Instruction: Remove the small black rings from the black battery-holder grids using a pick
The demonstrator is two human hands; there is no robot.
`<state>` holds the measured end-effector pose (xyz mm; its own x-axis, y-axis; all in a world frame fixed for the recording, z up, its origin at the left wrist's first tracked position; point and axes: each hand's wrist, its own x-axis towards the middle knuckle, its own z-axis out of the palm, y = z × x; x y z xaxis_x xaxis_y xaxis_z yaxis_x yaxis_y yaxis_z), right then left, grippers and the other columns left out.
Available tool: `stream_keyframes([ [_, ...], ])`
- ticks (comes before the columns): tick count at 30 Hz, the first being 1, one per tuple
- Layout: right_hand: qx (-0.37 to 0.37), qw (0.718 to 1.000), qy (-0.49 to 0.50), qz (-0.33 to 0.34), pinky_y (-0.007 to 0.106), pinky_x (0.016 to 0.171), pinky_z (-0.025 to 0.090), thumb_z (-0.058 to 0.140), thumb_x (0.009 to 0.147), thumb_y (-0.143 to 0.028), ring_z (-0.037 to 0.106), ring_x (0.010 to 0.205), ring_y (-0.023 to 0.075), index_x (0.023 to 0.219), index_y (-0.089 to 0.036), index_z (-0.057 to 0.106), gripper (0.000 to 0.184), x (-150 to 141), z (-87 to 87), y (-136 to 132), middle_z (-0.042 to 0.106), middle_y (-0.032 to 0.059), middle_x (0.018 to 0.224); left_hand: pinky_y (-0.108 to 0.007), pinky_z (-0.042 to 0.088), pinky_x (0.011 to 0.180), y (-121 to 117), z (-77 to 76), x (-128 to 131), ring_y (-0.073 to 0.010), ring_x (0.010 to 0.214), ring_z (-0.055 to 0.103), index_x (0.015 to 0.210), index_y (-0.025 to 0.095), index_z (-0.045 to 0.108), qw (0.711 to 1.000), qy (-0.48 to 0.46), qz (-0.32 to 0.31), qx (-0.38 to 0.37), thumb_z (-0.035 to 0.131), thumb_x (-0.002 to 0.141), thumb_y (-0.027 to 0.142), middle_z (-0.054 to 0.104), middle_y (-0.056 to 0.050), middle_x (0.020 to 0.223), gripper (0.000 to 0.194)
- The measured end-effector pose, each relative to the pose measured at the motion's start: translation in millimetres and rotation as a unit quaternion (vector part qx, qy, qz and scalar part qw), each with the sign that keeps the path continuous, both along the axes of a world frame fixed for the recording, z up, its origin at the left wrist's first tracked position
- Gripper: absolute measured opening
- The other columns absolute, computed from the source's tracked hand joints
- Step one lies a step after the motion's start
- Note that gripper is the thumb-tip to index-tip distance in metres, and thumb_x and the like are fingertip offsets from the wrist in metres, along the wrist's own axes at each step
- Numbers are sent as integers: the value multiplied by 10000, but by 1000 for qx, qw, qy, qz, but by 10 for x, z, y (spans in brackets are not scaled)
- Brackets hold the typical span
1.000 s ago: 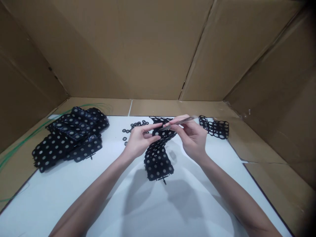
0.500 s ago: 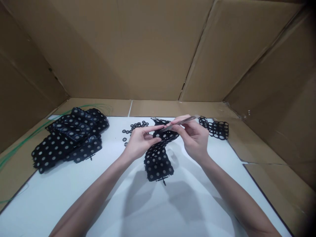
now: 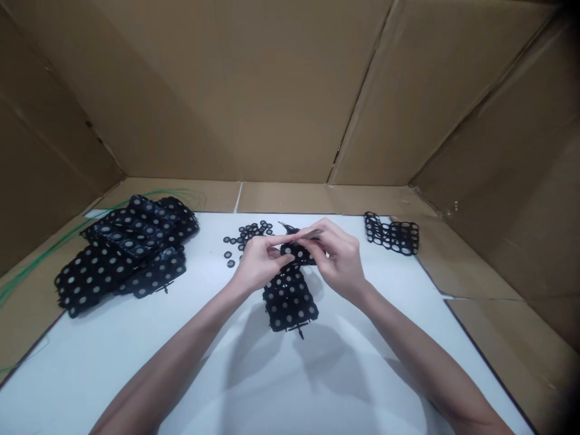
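Note:
My left hand (image 3: 260, 261) pinches a black sheet (image 3: 290, 299) dotted with pale round spots. The sheet's near half rests on the white surface, while its far part is bent up between my hands. In my right hand (image 3: 338, 257) is a thin grey tool (image 3: 316, 234) that looks like tweezers, its tip close to my left fingertips. Fingers cover the exact contact point. Small black rings (image 3: 254, 231) lie loose just beyond and left of my left hand.
At the left is a pile of black dotted sheets (image 3: 102, 266), with green strands (image 3: 45, 263) behind. To the right lies a black lattice (image 3: 394, 235) with open round holes. Cardboard walls (image 3: 272, 90) enclose the white table (image 3: 190, 374).
My right hand has moved left, closer to my left hand, and the tool has swung so less of it shows. The sheet's raised far part has folded and looks smaller.

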<state>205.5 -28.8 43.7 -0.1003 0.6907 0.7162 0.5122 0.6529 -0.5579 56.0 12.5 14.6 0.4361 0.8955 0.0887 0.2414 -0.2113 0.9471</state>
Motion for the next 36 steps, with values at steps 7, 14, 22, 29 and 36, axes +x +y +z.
stream_keyframes([
  [7, -39, 999, 29, -24, 274, 641, 505, 517, 812, -135, 595, 718, 133, 749, -188, 626, 137, -10, -36, 12, 626, 30, 790, -264, 434, 637, -4, 25, 12, -118, 621, 561, 1081, 215, 634, 996, -44, -11, -73, 627, 660, 193, 680, -31, 882, 422],
  [14, -15, 970, 219, -101, 279, 653, 570, 574, 789, -199, 625, 719, 123, 846, -205, 625, 77, 189, 175, -72, 598, 2, 817, -312, 446, 789, 82, 24, -15, -149, 746, 612, 1033, 200, 644, 986, -101, 49, -122, 690, 598, 184, 672, -56, 978, 437],
  [22, -31, 989, 141, -23, 266, 635, 556, 555, 792, -152, 605, 752, 132, 804, -197, 642, 99, 104, 91, -9, 609, 20, 818, -297, 457, 763, 37, 56, 9, -170, 831, 600, 926, 187, 634, 989, -135, 58, -4, 700, 608, 205, 637, -50, 1023, 325],
  [29, -13, 993, 116, -33, 254, 596, 535, 541, 797, -128, 594, 741, 131, 813, -206, 642, 128, 74, 56, -14, 612, 19, 803, -312, 411, 893, 12, 81, 23, -182, 974, 580, 976, 178, 646, 992, -128, 8, -9, 621, 702, 172, 657, -55, 1029, 276],
  [36, -16, 993, 104, -44, 259, 574, 530, 541, 800, -156, 587, 736, 136, 811, -208, 644, 116, 89, 44, -5, 611, 24, 803, -334, 393, 929, -19, 88, 17, -186, 1017, 570, 992, 205, 655, 995, -101, 7, 25, 607, 720, 173, 663, -41, 1047, 279],
])
